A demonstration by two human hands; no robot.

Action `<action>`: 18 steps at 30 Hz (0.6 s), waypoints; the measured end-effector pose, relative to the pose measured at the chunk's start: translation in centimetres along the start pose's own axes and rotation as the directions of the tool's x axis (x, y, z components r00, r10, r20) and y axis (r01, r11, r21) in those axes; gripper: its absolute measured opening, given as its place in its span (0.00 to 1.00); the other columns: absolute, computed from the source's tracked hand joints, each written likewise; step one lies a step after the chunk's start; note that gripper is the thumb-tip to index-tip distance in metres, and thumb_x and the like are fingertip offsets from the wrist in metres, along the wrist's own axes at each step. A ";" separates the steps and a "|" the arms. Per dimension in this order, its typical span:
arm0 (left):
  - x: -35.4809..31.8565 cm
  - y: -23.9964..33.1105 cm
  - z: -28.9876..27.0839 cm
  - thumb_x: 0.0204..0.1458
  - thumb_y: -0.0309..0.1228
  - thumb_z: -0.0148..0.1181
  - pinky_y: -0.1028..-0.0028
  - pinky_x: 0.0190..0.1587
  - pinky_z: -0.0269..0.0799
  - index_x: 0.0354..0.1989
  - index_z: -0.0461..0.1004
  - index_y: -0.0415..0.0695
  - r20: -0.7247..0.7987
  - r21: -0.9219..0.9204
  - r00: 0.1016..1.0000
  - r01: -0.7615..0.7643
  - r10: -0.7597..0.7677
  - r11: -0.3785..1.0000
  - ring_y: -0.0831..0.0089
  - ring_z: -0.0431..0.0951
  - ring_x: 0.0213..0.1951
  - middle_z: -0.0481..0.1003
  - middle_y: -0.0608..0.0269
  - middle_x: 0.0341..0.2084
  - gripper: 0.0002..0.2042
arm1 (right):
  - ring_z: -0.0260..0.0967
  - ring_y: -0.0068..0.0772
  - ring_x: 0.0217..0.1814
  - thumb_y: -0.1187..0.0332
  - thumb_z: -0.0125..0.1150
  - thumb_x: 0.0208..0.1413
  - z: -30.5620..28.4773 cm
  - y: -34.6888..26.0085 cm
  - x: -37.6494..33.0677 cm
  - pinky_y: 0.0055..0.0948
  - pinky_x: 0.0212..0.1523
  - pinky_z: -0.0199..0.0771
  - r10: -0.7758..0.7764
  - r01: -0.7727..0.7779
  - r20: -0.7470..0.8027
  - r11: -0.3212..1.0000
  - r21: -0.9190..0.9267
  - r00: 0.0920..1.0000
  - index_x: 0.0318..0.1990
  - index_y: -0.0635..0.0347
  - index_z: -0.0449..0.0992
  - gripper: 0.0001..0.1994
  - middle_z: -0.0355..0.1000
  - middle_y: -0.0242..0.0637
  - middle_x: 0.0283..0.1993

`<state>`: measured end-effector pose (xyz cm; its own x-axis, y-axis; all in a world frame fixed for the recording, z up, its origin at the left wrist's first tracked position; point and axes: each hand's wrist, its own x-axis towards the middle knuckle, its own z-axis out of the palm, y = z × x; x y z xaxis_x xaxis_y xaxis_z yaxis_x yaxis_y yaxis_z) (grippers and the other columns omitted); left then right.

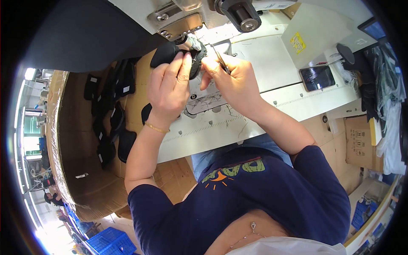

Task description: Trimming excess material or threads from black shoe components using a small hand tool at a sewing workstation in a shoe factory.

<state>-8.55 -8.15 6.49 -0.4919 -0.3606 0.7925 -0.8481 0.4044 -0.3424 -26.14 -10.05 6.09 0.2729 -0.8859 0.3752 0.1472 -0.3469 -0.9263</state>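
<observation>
Under the head of a sewing machine (182, 27) lies a black padded fabric piece (163, 55) with a rough, fuzzy edge. The fingers of my left hand (170, 87) are closed on it and press it down close to the needle area. Just right of the piece, my right hand (233, 83) grips slim metal tweezers (218, 58), their tips pointing up toward the machine. Its thumb and forefinger are near the fuzzy edge; whether they touch it I cannot tell. My fingers and the machine head partly hide the stitching spot.
A big cardboard box (59, 140) at the left holds several black pieces (126, 144). A phone (317, 78) lies on the white machine table (272, 110) at the right. Plastic bags (384, 85) hang at the far right, above a carton (359, 142). A blue crate (111, 242) stands lower left.
</observation>
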 end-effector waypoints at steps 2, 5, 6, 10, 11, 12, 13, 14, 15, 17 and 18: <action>1.0 0.9 -1.3 0.36 0.20 0.63 0.72 0.33 0.71 0.42 0.80 0.38 0.000 -0.004 1.000 -0.018 0.018 1.000 0.69 0.73 0.32 0.77 0.61 0.38 0.19 | 0.58 0.15 0.18 0.65 0.52 0.62 -0.3 -0.4 0.2 0.23 0.20 0.58 0.045 -0.045 0.001 0.999 0.029 0.999 0.22 0.63 0.75 0.17 0.69 0.29 0.16; 2.1 1.9 -1.6 0.36 0.22 0.64 0.71 0.31 0.70 0.38 0.79 0.35 0.006 0.004 0.999 -0.031 0.031 0.999 0.68 0.73 0.32 0.76 0.59 0.34 0.16 | 0.56 0.13 0.18 0.65 0.53 0.62 -0.7 -0.3 0.2 0.22 0.20 0.56 0.111 -0.112 0.022 0.991 0.069 0.994 0.21 0.63 0.75 0.18 0.69 0.27 0.16; 2.4 2.1 -1.6 0.36 0.24 0.64 0.71 0.30 0.70 0.36 0.78 0.34 0.010 0.013 1.000 -0.029 0.029 0.999 0.68 0.73 0.32 0.75 0.59 0.32 0.15 | 0.56 0.12 0.18 0.65 0.53 0.62 -0.8 -0.3 0.2 0.21 0.19 0.55 0.130 -0.132 0.037 0.988 0.076 0.991 0.20 0.62 0.75 0.18 0.69 0.26 0.16; 3.1 2.4 -1.3 0.40 0.29 0.65 0.71 0.30 0.69 0.35 0.77 0.33 0.013 0.040 1.000 -0.020 0.019 0.999 0.68 0.72 0.31 0.72 0.61 0.29 0.14 | 0.55 0.12 0.18 0.65 0.53 0.61 -0.5 -0.5 0.2 0.21 0.19 0.55 0.154 -0.156 0.028 0.985 0.079 0.988 0.19 0.63 0.75 0.18 0.69 0.26 0.16; 3.2 2.5 -1.3 0.42 0.31 0.64 0.71 0.32 0.69 0.35 0.77 0.34 0.040 0.078 0.999 -0.011 0.008 0.997 0.68 0.71 0.31 0.71 0.61 0.28 0.14 | 0.55 0.11 0.18 0.65 0.53 0.61 -0.5 -0.5 0.2 0.21 0.19 0.54 0.131 -0.133 0.024 0.988 0.083 0.991 0.19 0.63 0.74 0.18 0.69 0.27 0.16; 3.3 2.6 -1.2 0.44 0.34 0.63 0.70 0.34 0.69 0.35 0.77 0.35 0.066 0.116 0.998 -0.004 -0.004 0.993 0.68 0.71 0.32 0.71 0.62 0.28 0.14 | 0.55 0.11 0.18 0.65 0.53 0.61 -0.5 -0.5 0.2 0.21 0.19 0.54 0.108 -0.109 0.021 0.990 0.087 0.994 0.19 0.63 0.74 0.18 0.69 0.27 0.16; 3.3 2.7 -1.3 0.44 0.34 0.63 0.70 0.34 0.69 0.35 0.77 0.35 0.067 0.118 0.998 -0.003 -0.005 0.993 0.68 0.71 0.32 0.71 0.62 0.28 0.14 | 0.55 0.11 0.18 0.65 0.53 0.61 -0.5 -0.5 0.2 0.21 0.19 0.54 0.107 -0.109 0.023 0.990 0.088 0.994 0.19 0.63 0.74 0.18 0.69 0.27 0.16; 3.3 2.8 -1.3 0.46 0.35 0.63 0.69 0.37 0.68 0.35 0.77 0.36 0.091 0.148 0.995 0.013 -0.026 0.989 0.68 0.70 0.33 0.70 0.62 0.28 0.14 | 0.55 0.11 0.19 0.65 0.53 0.61 -0.5 -0.4 0.2 0.21 0.19 0.54 0.108 -0.110 0.018 0.991 0.078 0.994 0.19 0.64 0.74 0.18 0.69 0.27 0.16; 3.4 3.0 -1.3 0.47 0.36 0.62 0.68 0.40 0.68 0.36 0.76 0.37 0.115 0.177 0.992 0.028 -0.049 0.984 0.69 0.70 0.33 0.70 0.63 0.28 0.14 | 0.55 0.11 0.19 0.65 0.53 0.61 -0.5 -0.5 0.1 0.21 0.19 0.54 0.109 -0.110 0.014 0.991 0.069 0.994 0.19 0.64 0.74 0.18 0.69 0.28 0.16; 3.1 3.0 -1.0 0.47 0.36 0.62 0.67 0.41 0.67 0.37 0.76 0.38 0.101 0.201 0.994 0.029 -0.050 0.979 0.69 0.70 0.34 0.69 0.63 0.29 0.14 | 0.55 0.11 0.19 0.65 0.53 0.61 -0.3 -0.5 0.1 0.21 0.19 0.54 0.117 -0.118 0.017 0.990 0.079 0.993 0.19 0.64 0.74 0.18 0.69 0.28 0.16; 3.0 3.1 -0.9 0.47 0.37 0.62 0.67 0.42 0.66 0.38 0.76 0.39 0.087 0.222 0.995 0.033 -0.053 0.974 0.69 0.70 0.35 0.69 0.63 0.29 0.14 | 0.55 0.11 0.19 0.65 0.53 0.61 -0.3 -0.5 0.0 0.20 0.19 0.54 0.127 -0.128 0.021 0.988 0.088 0.992 0.20 0.64 0.74 0.18 0.69 0.28 0.16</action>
<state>-12.46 -7.25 8.23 -0.4614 -0.4530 0.7628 -0.8862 0.1953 -0.4201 -26.48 -9.99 6.61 0.3088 -0.9162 0.2555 0.1938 -0.2024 -0.9599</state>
